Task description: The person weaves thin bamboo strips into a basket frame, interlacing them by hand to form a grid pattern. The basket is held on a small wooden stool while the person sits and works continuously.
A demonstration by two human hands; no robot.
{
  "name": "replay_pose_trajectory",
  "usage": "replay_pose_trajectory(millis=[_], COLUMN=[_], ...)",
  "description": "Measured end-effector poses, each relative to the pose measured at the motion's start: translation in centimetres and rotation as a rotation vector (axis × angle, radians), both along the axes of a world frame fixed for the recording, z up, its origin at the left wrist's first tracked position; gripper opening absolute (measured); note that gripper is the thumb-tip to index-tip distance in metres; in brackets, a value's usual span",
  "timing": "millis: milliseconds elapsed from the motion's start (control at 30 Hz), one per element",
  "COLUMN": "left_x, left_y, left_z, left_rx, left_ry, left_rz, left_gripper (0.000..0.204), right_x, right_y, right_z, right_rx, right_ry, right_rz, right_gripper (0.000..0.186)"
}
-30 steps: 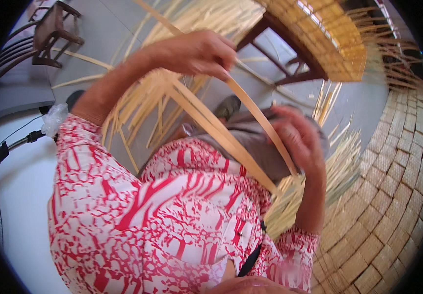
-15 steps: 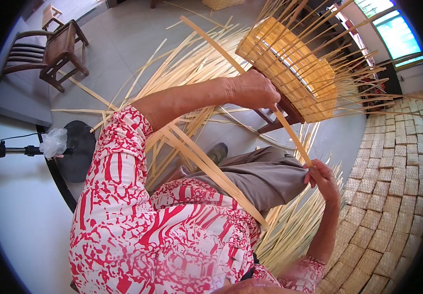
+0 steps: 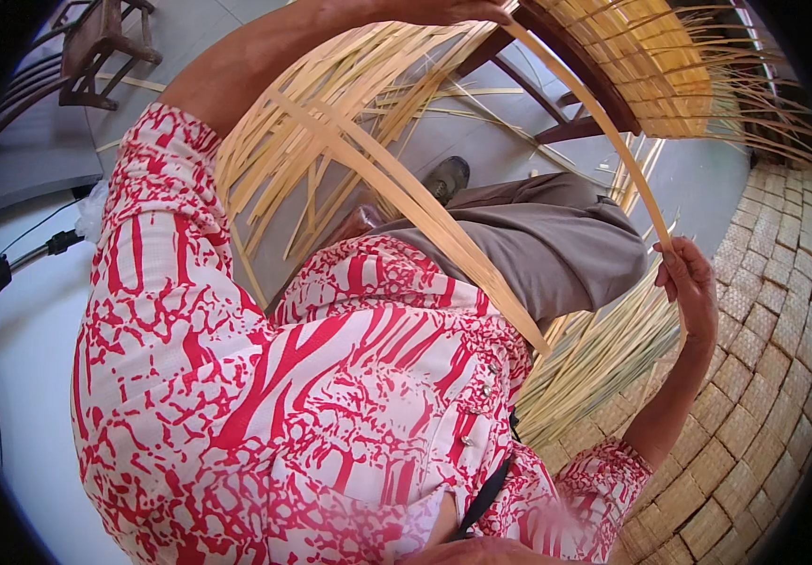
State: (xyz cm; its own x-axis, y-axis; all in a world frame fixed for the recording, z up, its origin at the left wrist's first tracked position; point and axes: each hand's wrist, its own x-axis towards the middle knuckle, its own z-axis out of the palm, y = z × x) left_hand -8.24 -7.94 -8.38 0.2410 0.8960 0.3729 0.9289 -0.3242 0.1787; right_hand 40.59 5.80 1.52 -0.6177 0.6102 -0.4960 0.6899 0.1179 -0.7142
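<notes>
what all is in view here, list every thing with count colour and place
bent bamboo strip: one, pale yellow, arcs from the left hand at top to the right hand at right
loose bamboo strips: many, pale yellow, fanned over the grey floor and lap
half-woven basket: one, golden, top right on a dark wooden stool
woven mat: one, tan, right side
wooden chair: one, dark brown, top left
shoe: one, dark, on the floor at centre
left hand: at top edge, gripping the strip
right hand: at right, gripping the strip's lower end
</notes>
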Motion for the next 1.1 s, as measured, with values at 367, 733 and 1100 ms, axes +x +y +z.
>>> replay_pose_trajectory(millis=[367, 733, 1100], left_x=[-2.2, 10.9, 17.5], left_y=[-15.2, -22.0, -15.4], left_z=[2.9, -2.2, 10.0], left_rx=[0.147, -0.017, 0.552], left_ry=[-0.356, -0.244, -0.184], left_rz=[0.459, 0.022, -0.143], left_gripper=[0.023, 0.016, 0.041], right_x=[-4.9, -6.4, -8.1], right_y=[-9.0, -10.3, -12.8], right_z=[0.7, -0.3, 0.7], right_rx=[-0.13, -0.11, 0.242], right_ry=[0.019, -0.073, 0.132], right_rz=[0.087, 0.136, 0.4], right_gripper=[0.01, 0.011, 0.022])
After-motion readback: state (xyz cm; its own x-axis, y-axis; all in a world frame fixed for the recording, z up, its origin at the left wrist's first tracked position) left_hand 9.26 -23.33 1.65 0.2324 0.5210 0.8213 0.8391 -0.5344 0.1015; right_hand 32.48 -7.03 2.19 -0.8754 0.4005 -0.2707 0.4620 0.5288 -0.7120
